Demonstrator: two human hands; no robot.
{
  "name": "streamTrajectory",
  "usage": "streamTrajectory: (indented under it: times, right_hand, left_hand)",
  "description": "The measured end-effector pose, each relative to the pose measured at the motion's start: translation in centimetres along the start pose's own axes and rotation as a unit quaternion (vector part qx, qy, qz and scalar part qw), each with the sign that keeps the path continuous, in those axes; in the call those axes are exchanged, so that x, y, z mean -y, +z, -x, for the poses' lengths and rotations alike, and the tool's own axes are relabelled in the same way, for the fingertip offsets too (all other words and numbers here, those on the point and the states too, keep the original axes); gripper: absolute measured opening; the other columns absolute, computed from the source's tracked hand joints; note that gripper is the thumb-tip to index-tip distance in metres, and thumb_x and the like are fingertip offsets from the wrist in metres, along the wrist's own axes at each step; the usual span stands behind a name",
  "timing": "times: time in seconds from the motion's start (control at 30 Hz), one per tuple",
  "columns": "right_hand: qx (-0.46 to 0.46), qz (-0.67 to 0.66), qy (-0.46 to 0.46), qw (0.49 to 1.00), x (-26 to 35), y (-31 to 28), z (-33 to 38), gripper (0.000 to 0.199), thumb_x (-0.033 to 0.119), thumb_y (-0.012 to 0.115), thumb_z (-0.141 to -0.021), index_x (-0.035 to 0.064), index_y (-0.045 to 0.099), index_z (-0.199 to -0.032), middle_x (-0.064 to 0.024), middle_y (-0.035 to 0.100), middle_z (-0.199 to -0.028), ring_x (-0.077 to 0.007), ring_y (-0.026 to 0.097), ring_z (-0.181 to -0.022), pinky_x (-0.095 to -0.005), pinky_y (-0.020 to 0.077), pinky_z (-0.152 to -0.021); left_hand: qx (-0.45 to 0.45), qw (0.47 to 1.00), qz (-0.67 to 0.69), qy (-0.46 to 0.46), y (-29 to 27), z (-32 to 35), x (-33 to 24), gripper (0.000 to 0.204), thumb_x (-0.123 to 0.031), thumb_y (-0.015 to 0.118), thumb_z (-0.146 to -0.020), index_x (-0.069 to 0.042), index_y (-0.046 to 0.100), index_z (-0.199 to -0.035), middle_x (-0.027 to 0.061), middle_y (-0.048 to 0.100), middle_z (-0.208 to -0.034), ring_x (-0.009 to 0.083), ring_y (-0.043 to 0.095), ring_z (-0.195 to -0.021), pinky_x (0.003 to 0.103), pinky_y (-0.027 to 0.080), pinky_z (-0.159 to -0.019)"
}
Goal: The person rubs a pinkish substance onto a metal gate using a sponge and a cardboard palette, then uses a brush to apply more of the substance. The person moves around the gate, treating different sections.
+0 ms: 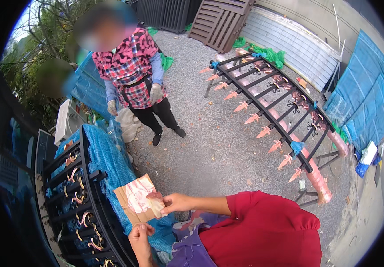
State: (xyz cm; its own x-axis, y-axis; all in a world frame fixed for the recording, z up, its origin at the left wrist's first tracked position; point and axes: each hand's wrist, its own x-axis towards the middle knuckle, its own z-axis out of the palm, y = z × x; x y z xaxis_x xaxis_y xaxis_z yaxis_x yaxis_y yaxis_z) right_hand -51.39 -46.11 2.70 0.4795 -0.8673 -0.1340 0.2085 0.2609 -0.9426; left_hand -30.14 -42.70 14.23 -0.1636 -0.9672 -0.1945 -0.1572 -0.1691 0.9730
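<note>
My left hand (141,233) pinches the lower corner of a brown cardboard piece (132,200) smeared with pink and white paint. It holds the piece up above a black metal gate section (85,209). My right hand (174,204), at the end of a red-sleeved arm, grips a small paint-stained pad (156,202). The pad is pressed against the right edge of the cardboard.
The gate section lies on a blue tarp (110,160) at the left. A second black railing (272,104) with pink spear tips rests on stands over gravel. A person in a pink plaid top (132,66) with gloves stands beyond. Blue sheeting (365,98) and a corrugated panel line the right wall.
</note>
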Motion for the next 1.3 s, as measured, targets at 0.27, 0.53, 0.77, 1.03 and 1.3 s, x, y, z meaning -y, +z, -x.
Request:
streamTrajectory:
  times: [0.27,0.53,0.77,1.03,1.3]
  right_hand:
    - [-0.323,-0.016,-0.028,0.946,-3.5,-3.9,13.0,0.043,0.029,0.070,-0.081,0.0000,0.061,-0.112,-0.0057,0.064,-0.099,-0.0125,0.057,-0.088,-0.0269,0.0453,-0.079]
    - [-0.547,-0.118,-0.012,0.829,-3.7,4.9,26.8,0.042,0.029,0.070,-0.082,0.0027,0.061,-0.113,-0.0028,0.064,-0.097,-0.0088,0.056,-0.083,-0.0222,0.0424,-0.071]
    - [-0.583,-0.119,-0.043,0.802,-5.2,5.3,29.2,0.041,0.033,0.068,-0.083,0.0037,0.061,-0.110,-0.0018,0.064,-0.096,-0.0095,0.055,-0.084,-0.0245,0.0428,-0.072]
    - [-0.460,-0.123,-0.088,0.875,1.2,-2.0,29.4,0.040,0.029,0.069,-0.082,0.0026,0.062,-0.111,-0.0033,0.064,-0.098,-0.0106,0.057,-0.085,-0.0259,0.0448,-0.071]
    - [-0.461,-0.052,-0.076,0.883,3.4,-7.4,28.5,0.043,0.026,0.071,-0.080,0.0006,0.061,-0.113,-0.0042,0.064,-0.099,-0.0107,0.057,-0.086,-0.0249,0.0441,-0.073]
  left_hand:
    - [0.453,0.773,-0.227,0.382,17.9,-3.4,-19.2,0.064,-0.001,0.057,-0.084,-0.005,0.031,-0.142,0.0078,0.062,-0.078,0.0122,0.058,-0.066,0.026,0.047,-0.066]
    - [0.538,0.664,-0.178,0.488,34.4,2.0,-27.3,0.076,-0.015,0.049,-0.083,0.001,0.009,-0.145,0.0119,0.065,-0.077,0.0181,0.062,-0.064,0.032,0.049,-0.062]
    - [0.593,0.674,-0.160,0.411,37.7,6.6,-29.1,0.066,-0.017,0.047,-0.083,0.006,0.024,-0.140,0.0152,0.066,-0.074,0.0206,0.064,-0.059,0.034,0.051,-0.067]
    - [0.867,0.404,-0.024,0.292,29.3,19.7,-29.8,0.021,-0.017,0.049,-0.093,0.001,0.058,-0.099,0.0101,0.064,-0.086,0.0239,0.059,-0.076,0.035,0.047,-0.072]
    - [0.881,0.373,-0.013,0.290,33.3,18.9,-30.5,0.015,-0.017,0.054,-0.089,-0.005,0.061,-0.095,0.0091,0.062,-0.088,0.0248,0.058,-0.077,0.033,0.046,-0.070]
